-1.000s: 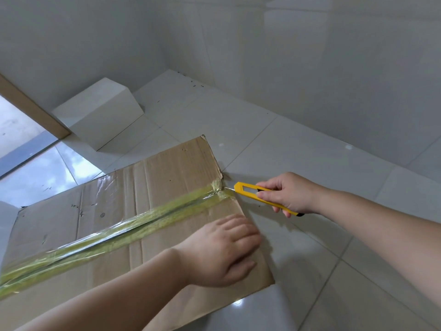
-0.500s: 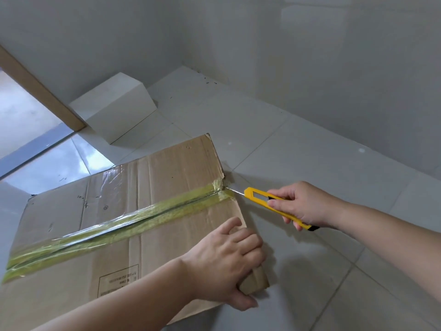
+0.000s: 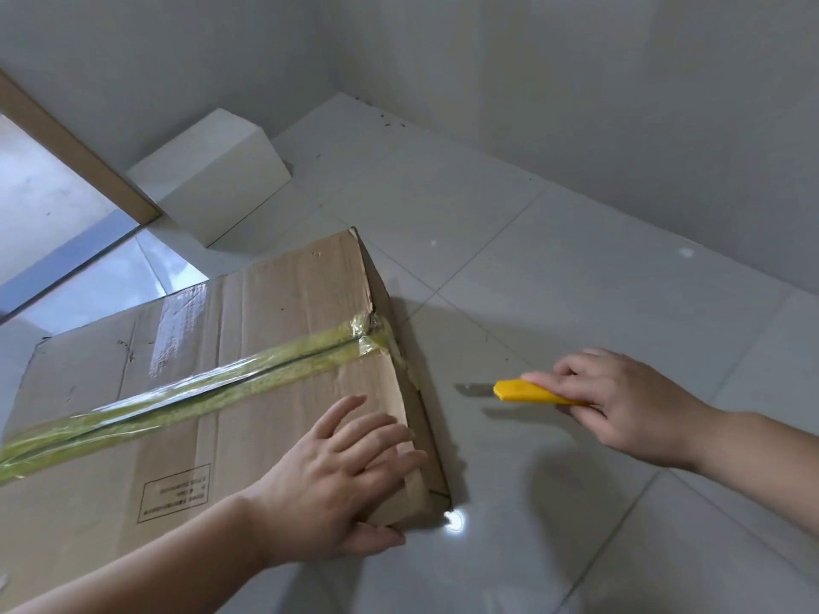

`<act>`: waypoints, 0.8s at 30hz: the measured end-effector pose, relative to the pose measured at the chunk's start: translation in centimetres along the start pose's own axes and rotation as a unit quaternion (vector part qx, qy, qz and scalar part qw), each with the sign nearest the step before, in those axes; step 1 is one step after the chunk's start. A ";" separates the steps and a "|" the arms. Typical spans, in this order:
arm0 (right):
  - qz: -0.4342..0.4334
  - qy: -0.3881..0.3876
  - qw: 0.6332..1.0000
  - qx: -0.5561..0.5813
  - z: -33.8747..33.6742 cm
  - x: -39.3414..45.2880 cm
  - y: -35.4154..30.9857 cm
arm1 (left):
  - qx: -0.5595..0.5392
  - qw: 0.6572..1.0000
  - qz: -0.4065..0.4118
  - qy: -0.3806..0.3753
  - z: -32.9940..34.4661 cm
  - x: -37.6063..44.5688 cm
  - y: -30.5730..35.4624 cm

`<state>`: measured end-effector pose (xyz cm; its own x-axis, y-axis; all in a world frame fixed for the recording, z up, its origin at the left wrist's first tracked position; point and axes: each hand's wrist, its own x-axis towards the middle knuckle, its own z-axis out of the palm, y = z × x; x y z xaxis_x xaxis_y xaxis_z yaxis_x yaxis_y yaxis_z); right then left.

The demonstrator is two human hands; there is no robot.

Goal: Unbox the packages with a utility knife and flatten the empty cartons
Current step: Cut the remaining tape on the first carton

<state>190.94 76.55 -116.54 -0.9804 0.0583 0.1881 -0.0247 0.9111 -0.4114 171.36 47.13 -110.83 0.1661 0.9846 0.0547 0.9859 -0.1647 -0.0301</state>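
Observation:
A brown cardboard carton (image 3: 274, 303) lies on the tiled floor, its top seam sealed with yellowish-green tape (image 3: 230, 383). My left hand (image 3: 341, 476) rests on the carton's near right corner, fingers spread flat on top and thumb against the side. My right hand (image 3: 620, 405) grips a yellow utility knife (image 3: 527, 391) to the right of the carton. Its blade is out and points left at the carton's right side, a short gap away from the cardboard.
A white box (image 3: 212, 175) stands near the wall behind the carton. A wooden door frame (image 3: 71, 152) and an opening are at the far left. Glossy floor tiles (image 3: 576, 281) stretch to the right, and walls close the corner behind.
The knife has pulled back from the tape end and dropped lower, to the right of the carton. My left hand went from gripping the corner to lying flatter on top. The camera shifted.

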 end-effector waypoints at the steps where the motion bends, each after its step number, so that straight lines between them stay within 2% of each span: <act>1: -0.028 0.000 0.999 -0.031 0.2 -0.1 0.0 | -0.002 1.000 -0.008 -0.002 0.1 -0.6 0.0; 3: -0.069 0.009 0.996 -0.064 0.6 0.1 -0.4 | -0.011 1.000 -0.021 -0.012 0.2 -1.3 -0.1; 6: -0.097 0.006 0.994 -0.054 1.1 1.0 -1.6 | -0.033 0.998 -0.056 -0.028 -0.3 -1.5 -0.5; 12: -0.091 -0.012 0.996 -0.021 1.5 1.7 -2.6 | -0.064 0.982 -0.169 -0.048 -0.3 -1.6 -1.9; 24: -0.104 -0.002 0.994 -0.033 1.4 2.4 -3.4 | -0.071 0.976 -0.196 -0.059 -0.1 -1.1 -2.8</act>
<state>188.42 73.00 -115.97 -0.9561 -0.1365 0.2595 -0.2149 0.9282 -0.3038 168.44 46.53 -110.66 -0.2189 0.9724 -0.0810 0.9678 0.2270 0.1093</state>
